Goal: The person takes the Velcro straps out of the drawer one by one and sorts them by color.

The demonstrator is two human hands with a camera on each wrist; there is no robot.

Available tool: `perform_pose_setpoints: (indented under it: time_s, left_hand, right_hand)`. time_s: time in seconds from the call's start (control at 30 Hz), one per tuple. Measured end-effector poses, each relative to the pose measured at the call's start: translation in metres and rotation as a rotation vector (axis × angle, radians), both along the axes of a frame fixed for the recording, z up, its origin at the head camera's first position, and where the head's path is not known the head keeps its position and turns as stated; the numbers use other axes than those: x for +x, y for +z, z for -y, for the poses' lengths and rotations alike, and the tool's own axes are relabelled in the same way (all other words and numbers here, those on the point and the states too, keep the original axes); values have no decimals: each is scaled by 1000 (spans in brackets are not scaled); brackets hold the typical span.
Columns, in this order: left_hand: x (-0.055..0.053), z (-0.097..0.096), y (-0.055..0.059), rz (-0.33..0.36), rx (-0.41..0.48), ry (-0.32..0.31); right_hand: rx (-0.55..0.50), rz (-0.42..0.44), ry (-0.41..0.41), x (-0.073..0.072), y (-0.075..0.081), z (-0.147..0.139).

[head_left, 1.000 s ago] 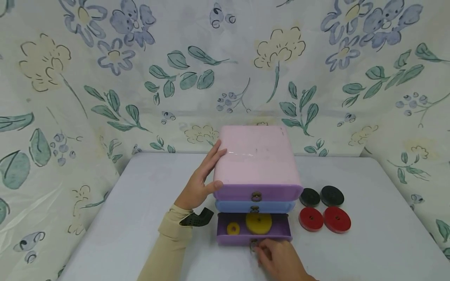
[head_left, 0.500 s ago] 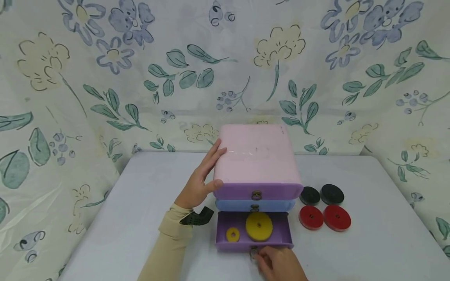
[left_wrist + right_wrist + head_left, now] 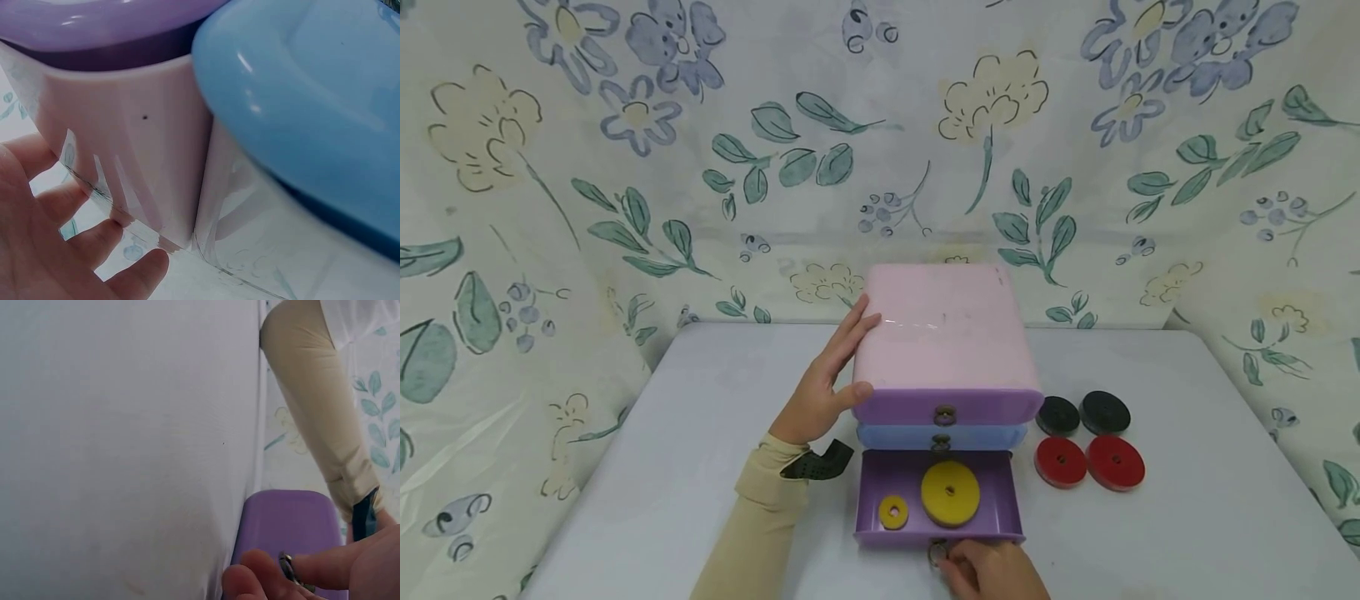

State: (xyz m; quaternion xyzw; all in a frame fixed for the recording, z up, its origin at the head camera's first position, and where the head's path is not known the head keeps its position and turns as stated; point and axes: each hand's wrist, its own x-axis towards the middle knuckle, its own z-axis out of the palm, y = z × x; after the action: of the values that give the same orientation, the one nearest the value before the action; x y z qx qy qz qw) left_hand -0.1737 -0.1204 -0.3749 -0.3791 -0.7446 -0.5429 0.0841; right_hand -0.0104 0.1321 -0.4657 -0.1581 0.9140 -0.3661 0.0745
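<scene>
A small drawer cabinet (image 3: pixel 947 329) with a pink top stands mid-table. Its bottom purple drawer (image 3: pixel 997 500) is pulled out and contains a large yellow disc (image 3: pixel 951 504) and a small yellow ring (image 3: pixel 893 512). My right hand (image 3: pixel 996 571) pinches that drawer's metal ring pull (image 3: pixel 936 554) between thumb and fingers; the right wrist view shows the ring pull (image 3: pixel 288 569) at the fingertips. My left hand (image 3: pixel 820 400) lies against the cabinet's left side with extended fingers, thumb near the front top corner. In the left wrist view its fingers (image 3: pixel 94 244) touch the pale side wall.
Two black discs (image 3: pixel 1105 412) and two red discs (image 3: pixel 1116 462) lie on the white table (image 3: pixel 1195 500) just right of the cabinet. Above the bottom drawer are a blue drawer (image 3: pixel 895 437) and a purple top drawer (image 3: pixel 895 410), both in. Floral cloth (image 3: pixel 925 150) hangs behind.
My right hand has drawn the bottom drawer further out toward me, exposing more of its inside and the yellow pieces. The left hand has stayed against the cabinet.
</scene>
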Motion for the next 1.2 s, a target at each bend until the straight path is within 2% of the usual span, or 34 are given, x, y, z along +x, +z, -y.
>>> perform_pose_setpoints:
  time_s: [0.3,0.5,0.7,1.0,1.2]
  left_hand:
    - [1,-1,0,1,2,-4]
    - [1,-1,1,1,2,0]
    - [0,0,0,-7,3,-6]
    - [0,1,-1,-9,0,1]
    - [0,0,0,-10,3,-4]
  right_hand:
    - [18,-34,38,3,8,-4]
    - [-62,-76,4,4,26,-5]
    - [-167,-159,-64,-1,43,-7]
    - [-171,-294,-84,-12,52,-13]
    - [-184,-316,-88,-19,57,-15]
